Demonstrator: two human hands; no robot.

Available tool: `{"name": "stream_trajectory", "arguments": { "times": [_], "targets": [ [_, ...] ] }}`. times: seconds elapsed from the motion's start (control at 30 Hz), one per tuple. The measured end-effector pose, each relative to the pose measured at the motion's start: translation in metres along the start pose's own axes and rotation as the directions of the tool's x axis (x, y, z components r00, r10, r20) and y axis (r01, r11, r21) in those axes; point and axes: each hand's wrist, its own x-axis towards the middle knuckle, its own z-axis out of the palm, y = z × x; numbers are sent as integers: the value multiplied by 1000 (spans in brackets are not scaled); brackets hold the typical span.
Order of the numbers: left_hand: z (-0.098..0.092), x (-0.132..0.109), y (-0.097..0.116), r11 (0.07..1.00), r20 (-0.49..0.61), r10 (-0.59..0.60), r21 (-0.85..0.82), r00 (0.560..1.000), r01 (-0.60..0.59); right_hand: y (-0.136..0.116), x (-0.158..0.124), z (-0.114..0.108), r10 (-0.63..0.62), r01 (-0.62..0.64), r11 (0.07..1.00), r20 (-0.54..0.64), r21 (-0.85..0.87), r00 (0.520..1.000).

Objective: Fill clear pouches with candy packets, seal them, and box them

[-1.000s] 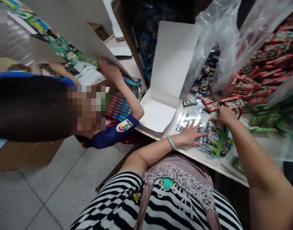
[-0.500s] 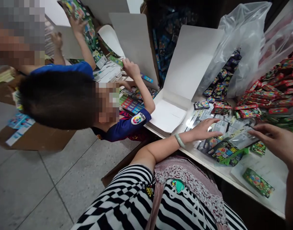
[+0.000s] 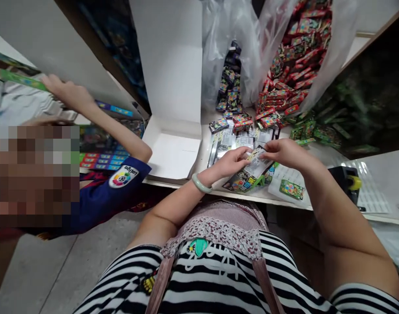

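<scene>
My left hand [image 3: 230, 165], with a pale green bangle at the wrist, pinches the left edge of a flat, shiny printed packet [image 3: 258, 165]. On the packet's upper right edge, the fingers of my right hand [image 3: 286, 153] are closed. Beneath both hands lie more flat packets [image 3: 240, 179] with black, green and white print, partly overlapping. Just beyond them sit a small dark box [image 3: 219, 125] and small red boxes [image 3: 242, 121]. A green box [image 3: 291, 189] rests on a white sheet to the right, below my right wrist.
An open white carton [image 3: 175, 155] stands left of the packets. Clear bags hold small dark boxes [image 3: 230, 83] and red boxes [image 3: 295, 65]. Green boxes [image 3: 330, 126] are heaped at right, near a black-and-yellow object [image 3: 348, 183]. At left, another person's hand [image 3: 70, 93] holds a green strip.
The view has swung right. My left hand has moved from lying open over the packets to pinching the packet, beside my right hand. The other person still holds the green strip.
</scene>
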Motion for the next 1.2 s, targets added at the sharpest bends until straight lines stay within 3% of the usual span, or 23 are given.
{"name": "stream_trajectory", "arguments": {
  "times": [0.07,0.23,0.4,0.5,0.6,0.7,0.8,0.87,0.93,0.97,1.0,1.07,1.13,1.2],
  "targets": [
    [-3,2,6,1000,-13,18,26,1000,-18,1,-1,-3,-20,18,995,13,98,1000],
    [-8,8,11,981,-1,105,166,995,-103,6,3,-3,-79,-7,925,208,381,975],
    [-11,3,11,821,36,249,522,968,-231,13,11,20,-34,-3,791,49,612,998],
    [-9,-5,10,653,-9,298,732,955,-197,18,9,28,19,21,711,-50,703,999],
    [-5,-9,3,556,6,254,817,967,-151,22,4,30,-16,47,645,-48,763,999],
    [-1,-9,-6,559,28,211,817,977,-144,25,1,33,-54,67,619,-42,782,998],
    [-3,-5,-13,646,-4,208,752,978,-134,23,-1,36,-60,105,660,-87,744,994],
    [-8,-2,-15,755,-101,224,647,969,-107,20,-5,37,-14,204,722,-281,661,960],
    [-13,1,-16,871,-242,214,486,946,-73,15,-12,43,60,306,782,-553,544,831],
    [-15,1,-15,919,-302,189,390,935,-60,12,-16,48,86,334,794,-637,508,766],
    [-15,2,-14,955,-346,156,291,925,-53,10,-19,55,98,348,786,-659,511,746],
    [-13,2,-12,994,-370,82,94,925,-51,5,-22,71,89,325,710,-537,625,839],
    [-7,3,-9,991,-317,2,-123,948,-43,2,-21,86,75,236,595,-346,769,935],
    [-1,6,-7,937,-215,-76,-349,974,-4,2,-18,95,120,161,503,-252,849,960]
  ]
}}
